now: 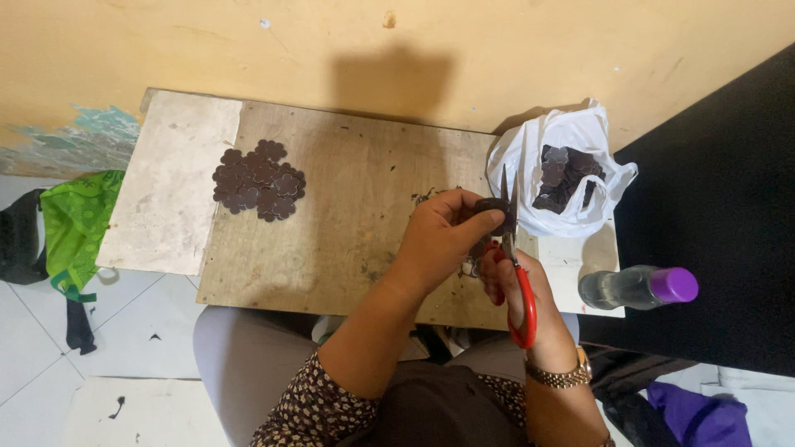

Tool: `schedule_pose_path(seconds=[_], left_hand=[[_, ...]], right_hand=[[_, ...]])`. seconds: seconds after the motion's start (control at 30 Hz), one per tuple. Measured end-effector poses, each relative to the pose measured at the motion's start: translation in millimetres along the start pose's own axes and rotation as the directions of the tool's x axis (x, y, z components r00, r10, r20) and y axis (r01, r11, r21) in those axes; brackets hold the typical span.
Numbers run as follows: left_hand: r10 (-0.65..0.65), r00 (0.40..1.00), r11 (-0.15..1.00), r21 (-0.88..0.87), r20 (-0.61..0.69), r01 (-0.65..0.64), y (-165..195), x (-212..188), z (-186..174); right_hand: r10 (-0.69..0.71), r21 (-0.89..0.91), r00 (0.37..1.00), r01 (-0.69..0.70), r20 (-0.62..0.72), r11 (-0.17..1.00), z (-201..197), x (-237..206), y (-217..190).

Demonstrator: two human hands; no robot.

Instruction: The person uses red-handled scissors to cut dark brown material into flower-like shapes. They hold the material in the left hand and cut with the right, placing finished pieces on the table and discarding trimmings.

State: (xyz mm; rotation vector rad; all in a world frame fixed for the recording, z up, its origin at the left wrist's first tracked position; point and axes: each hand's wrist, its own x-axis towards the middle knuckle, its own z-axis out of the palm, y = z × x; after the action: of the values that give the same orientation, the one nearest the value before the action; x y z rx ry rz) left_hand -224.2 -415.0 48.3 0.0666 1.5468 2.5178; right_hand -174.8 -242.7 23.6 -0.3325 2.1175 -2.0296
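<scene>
Fingers [484, 219] pinch a brown piece [495, 207]; scissors [517, 285], bag [530, 157], bottle [638, 287] beside.

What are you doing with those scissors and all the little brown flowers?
A person sits at a wooden board and trims a small dark flower-shaped piece. The left hand pinches the piece in its fingers, and the right hand works red-handled scissors at its edge. A pile of flower pieces lies on the board to the left. A white plastic bag with more dark pieces stands on the right, near a clear bottle with a purple cap.
</scene>
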Motion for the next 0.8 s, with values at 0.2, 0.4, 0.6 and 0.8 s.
schedule_pose_path(seconds=[0.2,0.4,0.6,0.8], left_hand=[[-0.012,0.999,0.998,0.056,-0.029,0.014,5,-2,0],[0.026,1.0,0.999,0.027,-0.008,-0.025,1,1,-1],[-0.006,1.0,1.0,-0.014,0.017,0.006,0,4,-8],[0.068,0.995,0.998,-0.006,0.076,-0.068,0,4,-12]], right_hand=[[0.042,0.019,0.999,-0.042,0.015,0.999,-2,0,1],[0.061,0.038,0.998,-0.061,0.008,0.997,-4,0,4],[0.141,-0.036,0.99,-0.141,0.004,0.989,-9,0,4],[0.099,-0.074,0.993,-0.104,-0.064,0.992,-5,2,-4]])
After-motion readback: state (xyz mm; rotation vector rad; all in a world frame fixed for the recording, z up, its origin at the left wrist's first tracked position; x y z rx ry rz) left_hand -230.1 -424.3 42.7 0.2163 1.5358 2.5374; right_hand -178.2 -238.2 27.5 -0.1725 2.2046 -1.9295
